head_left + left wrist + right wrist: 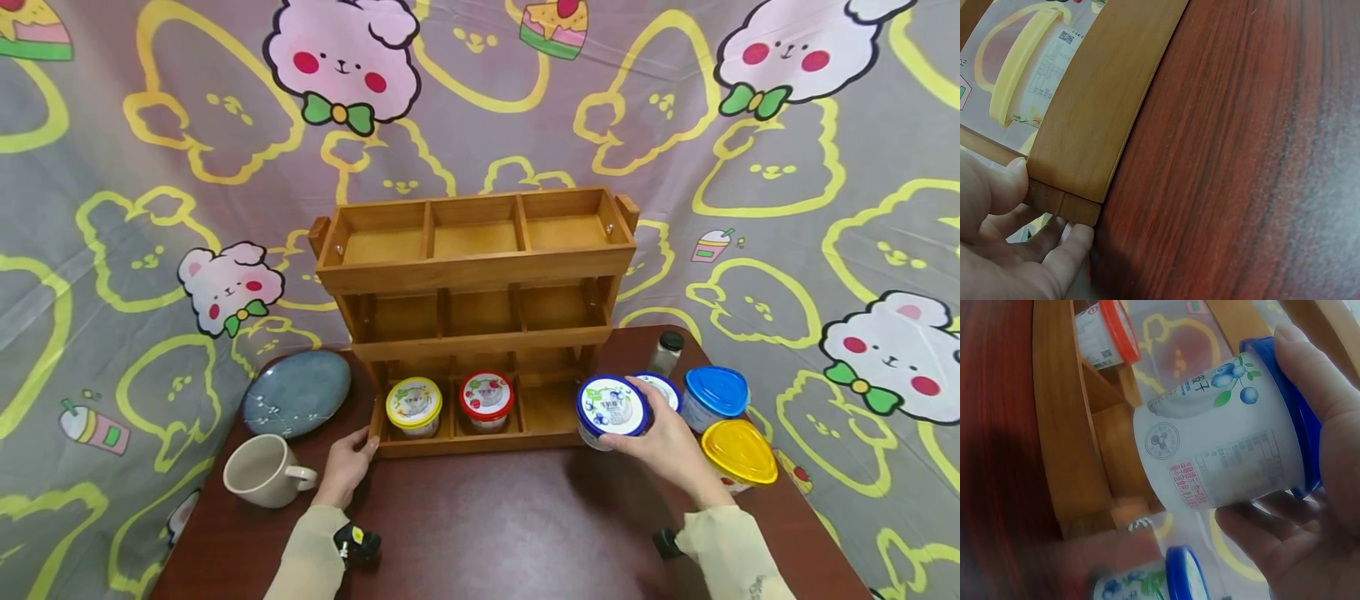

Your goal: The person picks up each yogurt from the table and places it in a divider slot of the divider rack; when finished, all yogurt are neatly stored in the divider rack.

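My right hand [663, 442] grips a blue-lidded tub [612, 407] by its lid, just right of the wooden rack's bottom shelf; the right wrist view shows the tub [1222, 431] tilted, with fingers round the lid. My left hand [348, 467] holds the bottom left corner of the wooden rack [472, 273]; in the left wrist view the thumb and fingertips touch that corner [1063, 203]. On the bottom shelf stand a yellow-lidded tub [414, 404] in the left compartment and a red-lidded tub [486, 398] in the middle one.
Right of the rack stand another blue-lidded tub [663, 390], a dark-capped jar [666, 353], a light-blue-lidded tub [716, 393] and a yellow-orange-lidded tub [738, 452]. On the left are a blue-grey plate [296, 392] and a beige mug [262, 473].
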Demonstrator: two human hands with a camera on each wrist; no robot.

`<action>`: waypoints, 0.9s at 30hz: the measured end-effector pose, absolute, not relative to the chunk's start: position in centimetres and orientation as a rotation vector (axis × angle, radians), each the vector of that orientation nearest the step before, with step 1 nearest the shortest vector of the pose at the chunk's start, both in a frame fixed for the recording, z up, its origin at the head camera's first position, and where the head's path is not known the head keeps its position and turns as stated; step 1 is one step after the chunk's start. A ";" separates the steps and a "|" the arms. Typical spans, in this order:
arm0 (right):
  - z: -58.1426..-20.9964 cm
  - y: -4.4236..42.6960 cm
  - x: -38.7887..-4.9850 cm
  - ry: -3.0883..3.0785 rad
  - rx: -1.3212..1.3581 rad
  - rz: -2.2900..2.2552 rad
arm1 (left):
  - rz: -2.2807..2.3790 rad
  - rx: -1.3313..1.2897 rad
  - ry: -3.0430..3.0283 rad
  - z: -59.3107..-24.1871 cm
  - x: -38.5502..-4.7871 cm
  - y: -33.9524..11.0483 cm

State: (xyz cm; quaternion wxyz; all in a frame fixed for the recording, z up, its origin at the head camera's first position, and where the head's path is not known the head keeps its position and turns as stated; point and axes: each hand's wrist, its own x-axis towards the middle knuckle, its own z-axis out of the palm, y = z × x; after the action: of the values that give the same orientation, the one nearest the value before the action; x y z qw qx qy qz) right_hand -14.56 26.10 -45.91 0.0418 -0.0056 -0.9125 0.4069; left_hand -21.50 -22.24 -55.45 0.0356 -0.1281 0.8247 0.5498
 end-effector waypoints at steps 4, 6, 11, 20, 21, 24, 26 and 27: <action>-46.3 25.7 -16.1 -2.780 0.004 1.277 | 1.691 -0.394 2.531 -55.3 -21.6 -22.2; -46.6 25.5 -16.9 -2.771 0.013 1.302 | 1.685 -0.399 2.533 -55.4 -21.6 -22.3; -47.3 24.7 -18.6 -2.752 0.030 1.371 | 1.677 -0.405 2.538 -55.6 -21.7 -22.3; -48.5 23.5 -21.5 -2.729 0.050 1.385 | 1.674 -0.388 2.553 -55.8 -21.8 -22.4; -48.6 23.4 -21.8 -2.723 0.056 1.386 | 1.675 -0.387 2.554 -55.8 -21.8 -22.4; -49.2 23.1 -22.5 -2.702 0.082 1.387 | 1.670 -0.387 2.559 -55.9 -21.8 -22.4; -49.6 23.0 -22.9 -2.692 0.089 1.395 | 1.663 -0.390 2.560 -55.9 -21.8 -22.4; -49.8 22.9 -23.1 -2.692 0.090 1.398 | 1.663 -0.394 2.558 -55.9 -21.8 -22.4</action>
State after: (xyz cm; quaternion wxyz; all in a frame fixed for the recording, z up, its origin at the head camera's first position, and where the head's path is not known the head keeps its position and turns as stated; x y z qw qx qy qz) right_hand -23.12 22.91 -49.78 0.0534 0.0295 -0.8858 0.4600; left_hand -21.80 -22.44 -55.93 0.0324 -0.1279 0.8311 0.5403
